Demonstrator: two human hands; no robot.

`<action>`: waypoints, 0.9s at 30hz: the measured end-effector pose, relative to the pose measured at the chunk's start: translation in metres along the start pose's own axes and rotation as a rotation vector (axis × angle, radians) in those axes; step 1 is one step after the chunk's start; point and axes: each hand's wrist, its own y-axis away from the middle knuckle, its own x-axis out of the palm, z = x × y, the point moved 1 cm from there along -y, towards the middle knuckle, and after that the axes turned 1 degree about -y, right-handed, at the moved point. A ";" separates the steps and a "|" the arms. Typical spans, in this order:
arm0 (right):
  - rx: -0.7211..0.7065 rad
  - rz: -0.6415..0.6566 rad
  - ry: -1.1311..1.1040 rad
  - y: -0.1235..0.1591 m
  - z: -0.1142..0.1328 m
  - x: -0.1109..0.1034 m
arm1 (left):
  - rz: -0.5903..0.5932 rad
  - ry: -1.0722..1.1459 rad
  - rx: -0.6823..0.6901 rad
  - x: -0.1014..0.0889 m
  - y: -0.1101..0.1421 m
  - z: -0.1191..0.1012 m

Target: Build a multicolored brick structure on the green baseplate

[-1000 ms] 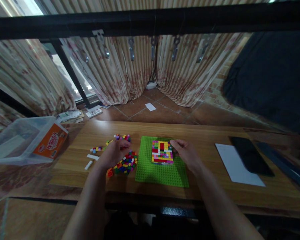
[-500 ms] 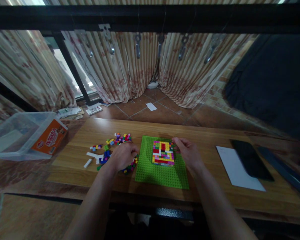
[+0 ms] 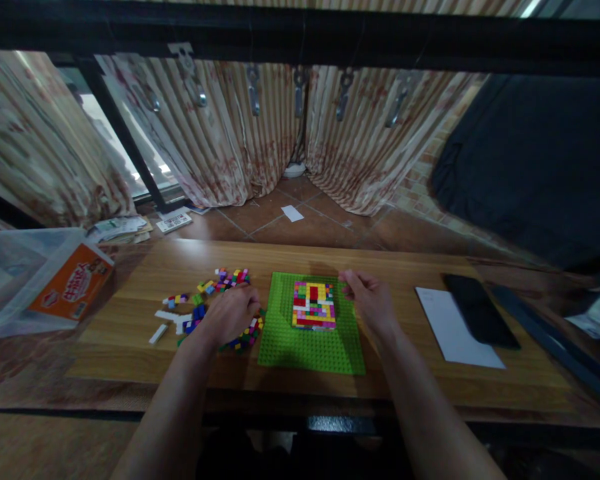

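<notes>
A green studded baseplate [image 3: 310, 353] lies on the wooden table, and a low block of coloured toy bricks [image 3: 314, 305] stands on it. Loose bricks [image 3: 235, 280] are heaped left of the plate. My left hand [image 3: 233, 312] is over that heap, its fingers curled downward and closed; whatever they may hold is hidden. To the right of the brick block, above the plate's right edge, is my right hand [image 3: 370, 300]. Its thumb and fingertips are pinched together, and anything between them is too small to make out.
A clear plastic bin [image 3: 10, 320] with an orange label stands left of the table. On the table's right side a black phone-like slab [image 3: 481, 310] overlaps a white sheet [image 3: 455, 333]. White bricks [image 3: 158, 333] lie at the left of the heap.
The view has turned slightly right, so everything sits further left. My right hand has drawn slightly away from the brick block; my left hand stays over the heap.
</notes>
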 end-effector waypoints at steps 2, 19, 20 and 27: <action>0.004 0.002 0.003 0.000 0.001 0.000 | 0.015 0.043 0.027 0.000 0.002 0.004; -0.049 0.011 0.036 0.004 0.005 0.004 | -0.008 0.014 0.011 0.000 0.001 -0.005; -0.068 -0.016 0.022 0.005 0.007 0.004 | -0.030 0.093 0.025 -0.001 0.001 -0.005; -0.425 0.027 -0.051 0.032 0.029 0.023 | -0.123 0.918 0.044 0.002 -0.004 -0.027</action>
